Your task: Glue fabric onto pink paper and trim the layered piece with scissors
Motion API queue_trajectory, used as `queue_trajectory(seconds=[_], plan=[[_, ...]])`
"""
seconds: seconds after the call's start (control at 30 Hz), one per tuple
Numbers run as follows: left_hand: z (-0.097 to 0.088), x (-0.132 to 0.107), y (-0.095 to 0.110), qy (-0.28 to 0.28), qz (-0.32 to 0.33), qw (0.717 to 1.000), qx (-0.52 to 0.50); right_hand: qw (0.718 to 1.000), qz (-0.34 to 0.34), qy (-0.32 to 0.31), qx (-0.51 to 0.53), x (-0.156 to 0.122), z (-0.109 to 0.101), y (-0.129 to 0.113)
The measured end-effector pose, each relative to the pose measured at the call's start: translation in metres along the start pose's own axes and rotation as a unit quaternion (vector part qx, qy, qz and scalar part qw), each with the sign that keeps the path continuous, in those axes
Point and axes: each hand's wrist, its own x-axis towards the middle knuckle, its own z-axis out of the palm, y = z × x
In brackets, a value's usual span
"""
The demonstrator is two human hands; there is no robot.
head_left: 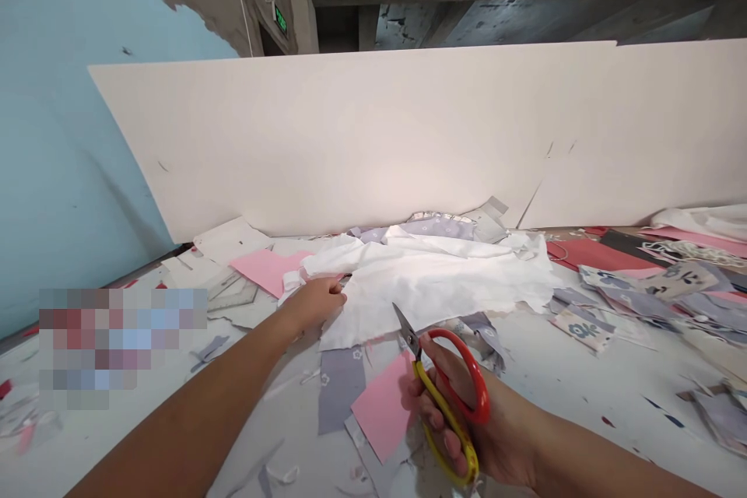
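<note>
"Head view; white cloth (449, 280), whereabouts from the fingers?"

"Just ahead and to the right of the fingers of the left hand (318, 302); straight ahead of those of the right hand (496, 424); laid rumpled on the table (542, 373), long axis left to right, crosswise in front of both."

"Nearer hand?"

"Left, close against the cloth's near left end; fingers curled in; cloth pinched or merely pressed, impossible to tell."

"And the right?"

"Clenched around scissors (433, 389); thumb through the red loop, fingers about the yellow handle; blades seemingly together, pointing ahead and slightly left of the fingers; tip overlapping the cloth's near side in view; touching or apart, not certain."

"Anything close by?"

"Pink square (379, 412) just left of the right fingers; flowered lilac strip (341, 397) a little farther left; another pink sheet (265, 271), beyond the left fingers and to their left."
</note>
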Motion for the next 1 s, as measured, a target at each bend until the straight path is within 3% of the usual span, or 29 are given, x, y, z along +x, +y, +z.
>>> queue_trajectory(seconds=[0.17,0.23,0.3,0.33,0.5,0.77,1.0], plan=[[-0.003,-0.013,0.031,0.049,0.059,0.997,0.017,1.000,-0.010,0.010,-0.002,0.000,0.001,0.000],[0.004,-0.023,0.047,0.028,0.119,0.992,0.018,1.000,-0.001,0.013,-0.005,0.000,0.002,0.000],[0.014,-0.033,0.058,-0.025,0.224,0.974,0.039,1.000,0.011,0.017,-0.007,0.000,0.002,-0.001],[0.020,-0.036,0.061,-0.022,0.249,0.967,0.053,1.000,0.014,0.020,-0.009,0.000,0.003,-0.001],[0.036,-0.040,0.057,0.024,0.310,0.939,0.144,0.999,0.012,0.031,-0.015,-0.001,0.005,-0.002],[0.038,-0.040,0.053,0.084,0.368,0.904,0.199,1.000,-0.005,0.019,-0.006,-0.001,0.009,-0.001],[0.038,-0.040,0.052,0.097,0.380,0.897,0.203,1.000,-0.011,0.019,-0.015,0.001,0.008,0.001]])
